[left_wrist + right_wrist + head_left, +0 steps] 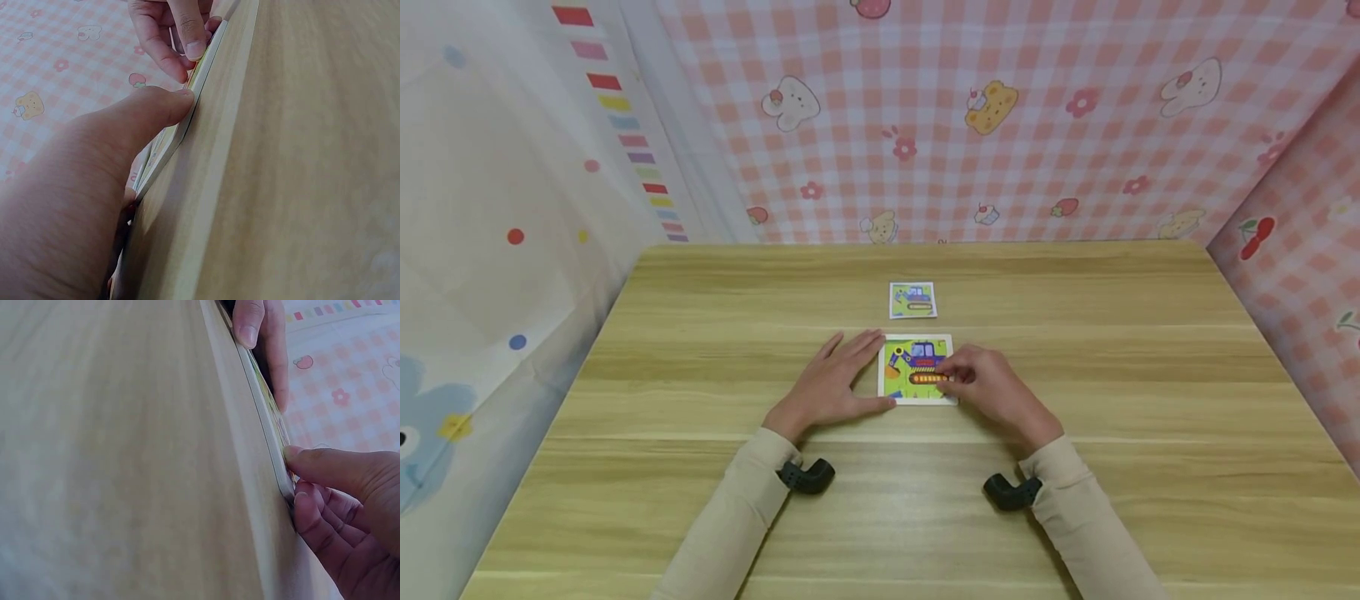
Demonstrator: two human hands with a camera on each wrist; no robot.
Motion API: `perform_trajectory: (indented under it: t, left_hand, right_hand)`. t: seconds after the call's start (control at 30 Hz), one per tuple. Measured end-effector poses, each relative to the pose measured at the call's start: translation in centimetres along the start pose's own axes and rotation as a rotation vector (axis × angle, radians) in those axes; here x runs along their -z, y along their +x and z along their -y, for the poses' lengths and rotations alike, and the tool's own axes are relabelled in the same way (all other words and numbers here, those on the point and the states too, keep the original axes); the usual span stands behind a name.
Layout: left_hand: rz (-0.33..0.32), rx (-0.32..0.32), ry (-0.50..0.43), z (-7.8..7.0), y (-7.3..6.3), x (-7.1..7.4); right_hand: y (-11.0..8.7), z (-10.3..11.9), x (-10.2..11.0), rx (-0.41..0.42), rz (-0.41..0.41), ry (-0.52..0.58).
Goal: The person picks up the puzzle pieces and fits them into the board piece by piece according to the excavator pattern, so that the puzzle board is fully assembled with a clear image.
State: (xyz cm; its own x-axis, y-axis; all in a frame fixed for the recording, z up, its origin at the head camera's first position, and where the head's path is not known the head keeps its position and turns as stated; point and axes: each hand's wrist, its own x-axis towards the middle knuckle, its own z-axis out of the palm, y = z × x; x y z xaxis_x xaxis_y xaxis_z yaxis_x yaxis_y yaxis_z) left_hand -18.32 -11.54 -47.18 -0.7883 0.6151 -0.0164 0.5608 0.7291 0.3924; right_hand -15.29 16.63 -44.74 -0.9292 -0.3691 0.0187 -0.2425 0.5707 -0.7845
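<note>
A small jigsaw puzzle (pixel 901 385) in a white-edged tray lies on the table, showing a blue and red excavator on a green ground. My left hand (pixel 827 387) spans its left side: the straight thumb rests on the near corner and the fingers reach the far corner. At the right side, my right hand (pixel 991 385) curls its fingers round the edge, thumb and index tips on the puzzle. The thumb (pixel 300 459) touches the upper face in the right wrist view. Any loose piece under those fingertips is hidden.
Just beyond the puzzle lies a small square picture card (pixel 913 312) with the same excavator. The wooden table (pixel 700 350) has a pink checked cloth (pixel 940 117) behind it and a patterned white cloth (pixel 482 208) at its left.
</note>
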Motion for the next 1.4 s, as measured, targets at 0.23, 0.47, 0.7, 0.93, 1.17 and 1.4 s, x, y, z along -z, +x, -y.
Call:
perform_trajectory:
  t: [0.23, 0.47, 0.7, 0.93, 1.17, 1.4]
  left_hand:
    - [-0.001, -0.007, 0.0, -0.03, -0.06, -0.1]
    - [-0.007, -0.009, 0.0, -0.09, -0.06, 0.01]
    - [-0.007, -0.01, -0.005, -0.11, -0.03, 0.08]
    - [-0.007, -0.004, -0.003, -0.23, -0.02, 0.07]
    - [-0.011, -0.004, 0.012, -0.36, 0.12, 0.13]
    - [0.002, 0.01, 0.026, -0.37, 0.19, -0.01]
  right_hand:
    - [-0.25, 0.21, -0.03, 0.007, 0.013, -0.043]
    - [-0.2, 0.71, 0.13, 0.03, 0.026, -0.123]
    - [-0.37, 0.57, 0.01, 0.031, 0.009, -0.128]
    - [-0.46, 0.35, -0.05, 0.038, -0.009, -0.137]
    - [-0.47, 0.13, -0.04, 0.003, -0.025, -0.099]
    - [-0.5, -0.07, -0.03, 0.004, -0.035, -0.103]
